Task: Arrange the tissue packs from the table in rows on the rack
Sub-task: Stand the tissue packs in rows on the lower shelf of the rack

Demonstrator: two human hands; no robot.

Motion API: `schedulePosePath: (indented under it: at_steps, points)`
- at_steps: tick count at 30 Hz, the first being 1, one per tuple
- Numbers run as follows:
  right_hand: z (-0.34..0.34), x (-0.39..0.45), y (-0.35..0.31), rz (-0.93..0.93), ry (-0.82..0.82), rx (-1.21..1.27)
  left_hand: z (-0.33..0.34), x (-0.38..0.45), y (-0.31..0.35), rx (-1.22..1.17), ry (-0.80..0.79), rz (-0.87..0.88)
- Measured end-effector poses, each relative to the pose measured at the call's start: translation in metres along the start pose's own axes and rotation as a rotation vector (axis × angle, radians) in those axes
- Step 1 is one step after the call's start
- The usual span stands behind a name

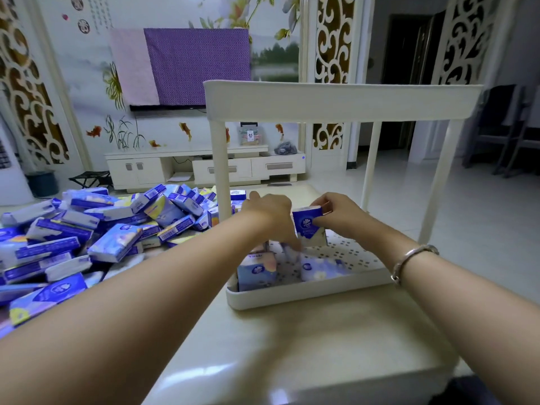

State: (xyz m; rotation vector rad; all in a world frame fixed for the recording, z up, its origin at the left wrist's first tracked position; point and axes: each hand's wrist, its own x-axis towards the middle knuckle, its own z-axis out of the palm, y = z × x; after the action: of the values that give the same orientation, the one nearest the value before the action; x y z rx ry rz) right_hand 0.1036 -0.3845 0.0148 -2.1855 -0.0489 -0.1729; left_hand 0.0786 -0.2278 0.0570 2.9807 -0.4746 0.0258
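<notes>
Right hand [336, 213] pinches an upright pack [309, 226], long axis vertical, just above the rack [306, 293] tray's bare right side; my left hand [270, 214] reaches down beside it, grip hidden. Pile [87, 235] lies left on the desk [292, 346].

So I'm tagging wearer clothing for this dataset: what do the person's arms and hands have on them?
Both forearms are bare, with no sleeves in view and no gloves. The right wrist carries a thin silver-coloured metal bangle. The left hand and its wrist show no bracelet or watch, and no ring can be seen on it or on the right hand, though the fingers are partly hidden or blurred.
</notes>
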Motion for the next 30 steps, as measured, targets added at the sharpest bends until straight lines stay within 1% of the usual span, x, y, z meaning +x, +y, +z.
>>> schedulePosePath:
  at_steps: [3,5,7,9,10,12,14,17,18,19,20,22,23,24,26,28,30]
  points:
    - [0.007,0.022,0.005,0.063,0.017,0.213,-0.009,0.015,-0.009,-0.376,0.212,-0.099]
    - [0.016,0.038,0.007,0.099,0.029,0.285,-0.010,0.024,-0.015,-0.655,0.331,-0.208]
    - [0.025,0.054,0.007,0.110,0.031,0.304,-0.006,0.033,-0.020,-0.872,0.373,-0.303]
    - [0.035,0.065,0.005,0.094,0.017,0.273,0.001,0.041,-0.023,-0.986,0.370,-0.369]
    - [0.040,0.069,0.004,0.070,0.009,0.220,0.004,0.045,-0.025,-1.007,0.373,-0.395]
    - [0.045,0.074,0.003,0.012,-0.017,0.100,0.008,0.051,-0.026,-0.985,0.377,-0.417]
    - [0.048,0.074,0.004,-0.012,-0.049,0.041,0.010,0.056,-0.026,-0.940,0.371,-0.412]
    - [0.033,0.060,0.003,0.049,-0.045,0.008,0.012,0.059,-0.024,-0.848,0.345,-0.405]
    - [0.023,0.051,0.003,0.066,-0.095,-0.048,0.012,0.059,-0.022,-0.802,0.316,-0.410]
    - [0.013,0.041,0.001,0.078,-0.203,-0.135,0.013,0.060,-0.022,-0.752,0.282,-0.429]
    - [0.004,0.031,0.000,0.093,-0.352,-0.233,0.015,0.062,-0.021,-0.695,0.248,-0.445]
    - [-0.010,0.008,-0.004,0.116,-0.623,-0.403,0.020,0.066,-0.020,-0.626,0.230,-0.430]
    - [-0.013,-0.001,-0.006,0.112,-0.710,-0.459,0.022,0.066,-0.018,-0.594,0.241,-0.410]
    - [-0.014,-0.008,-0.007,0.098,-0.756,-0.505,0.024,0.066,-0.016,-0.558,0.247,-0.392]
    - [-0.014,-0.015,-0.008,0.056,-0.734,-0.579,0.024,0.066,-0.013,-0.518,0.241,-0.362]
    - [-0.017,-0.016,-0.008,0.006,-0.661,-0.629,0.021,0.066,-0.010,-0.515,0.228,-0.355]
    - [-0.024,-0.015,-0.006,-0.045,-0.556,-0.565,0.016,0.065,-0.012,-0.563,0.229,-0.369]
